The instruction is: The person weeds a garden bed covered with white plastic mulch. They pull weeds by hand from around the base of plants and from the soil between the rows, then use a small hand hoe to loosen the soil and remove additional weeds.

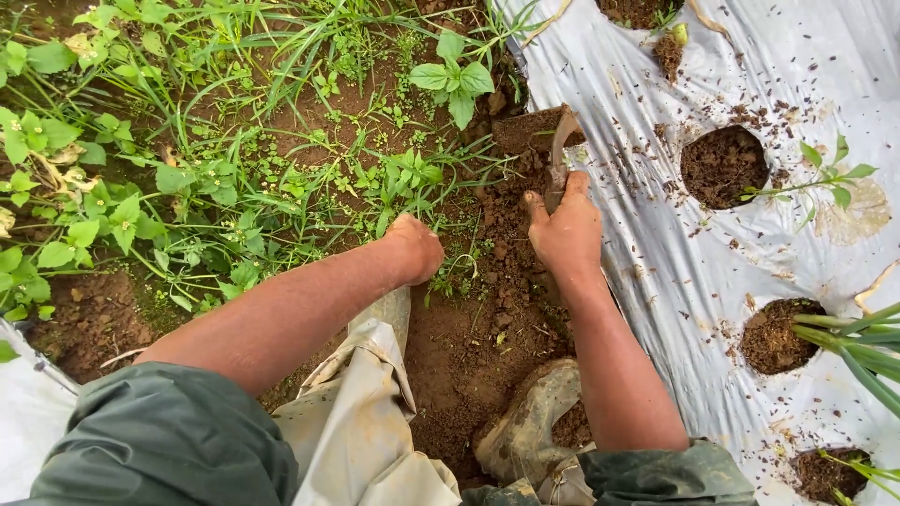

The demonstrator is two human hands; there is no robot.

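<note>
Your right hand (565, 230) is closed around the handle of a small hand hoe (560, 150), and the tool runs straight away from you, its long axis pointing up along the edge of the silver plastic mulch sheet (656, 253); the curved, rust-brown blade sits at the far end, against the loose clods of red-brown soil (487, 328) just beside the sheet's rim. Your left hand (417, 245) is curled into a loose fist at the weeds (281, 197), knuckles down in the low green leaves and grass blades, near the right hand but apart from it; whether it grips a stem you cannot tell. The soil is crumbly and damp-looking, the sheet smooth, wrinkled and speckled with dirt, with round planting holes (722, 167) cut in it. A mud-caked rubber boot (525, 422) rests below your right forearm.
</note>
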